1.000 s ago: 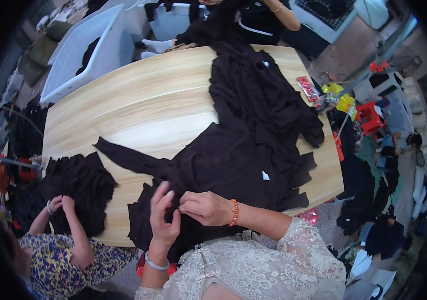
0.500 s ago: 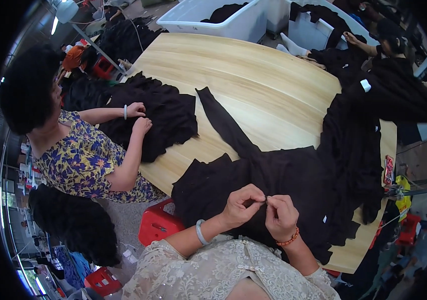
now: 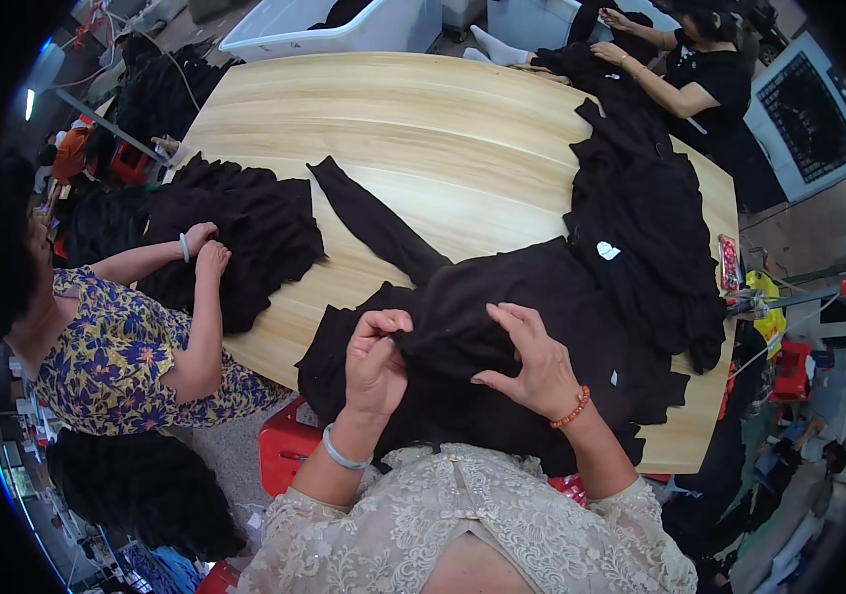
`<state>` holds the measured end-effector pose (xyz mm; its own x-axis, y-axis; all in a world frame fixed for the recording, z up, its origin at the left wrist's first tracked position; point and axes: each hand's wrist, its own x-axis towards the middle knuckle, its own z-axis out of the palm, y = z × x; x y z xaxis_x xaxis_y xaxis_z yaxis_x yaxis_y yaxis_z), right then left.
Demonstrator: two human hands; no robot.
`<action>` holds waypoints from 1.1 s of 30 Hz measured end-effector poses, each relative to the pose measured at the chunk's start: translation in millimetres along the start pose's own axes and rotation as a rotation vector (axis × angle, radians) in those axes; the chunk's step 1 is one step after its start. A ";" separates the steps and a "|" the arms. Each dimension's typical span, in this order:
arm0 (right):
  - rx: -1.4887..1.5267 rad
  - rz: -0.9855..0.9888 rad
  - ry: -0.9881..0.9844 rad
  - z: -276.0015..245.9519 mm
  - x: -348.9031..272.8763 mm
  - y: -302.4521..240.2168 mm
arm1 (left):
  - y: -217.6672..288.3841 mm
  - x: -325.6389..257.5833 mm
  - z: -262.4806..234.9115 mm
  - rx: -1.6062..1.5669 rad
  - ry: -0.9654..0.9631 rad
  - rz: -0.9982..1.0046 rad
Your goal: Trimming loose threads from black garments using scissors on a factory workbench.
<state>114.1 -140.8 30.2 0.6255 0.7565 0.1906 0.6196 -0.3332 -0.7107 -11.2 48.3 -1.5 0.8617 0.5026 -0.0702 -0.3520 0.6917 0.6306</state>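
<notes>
A black knitted garment (image 3: 502, 287) lies spread over the near side of the wooden table (image 3: 423, 129), one long sleeve stretching toward the far left. My left hand (image 3: 375, 366) pinches a raised fold of this garment between thumb and fingers. Just right of it, my right hand (image 3: 534, 364) is open, thumb and fingers apart over the cloth. Whether its fingertips touch the fabric is hard to tell. A small white label (image 3: 614, 377) shows on the black cloth to the right of that hand.
More black garments (image 3: 641, 228) are heaped along the right side. At left, a person in a floral top (image 3: 136, 346) handles another black pile (image 3: 245, 228). Someone in black works at the far right. A red stool (image 3: 282, 450) stands by the near left edge; white bins (image 3: 344, 38) stand behind.
My hands have parted from a close pinch; the left lifts a fold and the right has opened. The view has shifted right. The far-right person's arms now reach over the cloth.
</notes>
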 end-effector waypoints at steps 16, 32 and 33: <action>0.265 0.062 0.342 -43.5 18.7 19.4 | 7.1 12.6 5.1 0.399 0.118 0.287; -0.065 -0.080 0.591 -35.0 -6.7 37.6 | 28.1 18.2 11.9 0.434 0.118 0.586; -0.062 -0.079 0.588 -34.0 -6.3 38.3 | 26.3 18.7 11.9 0.504 0.083 0.617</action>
<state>150.0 -177.5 24.9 0.7233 0.3478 0.5966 0.6902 -0.3347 -0.6416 0.0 69.7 23.0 0.5284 0.7687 0.3603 -0.5313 -0.0316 0.8466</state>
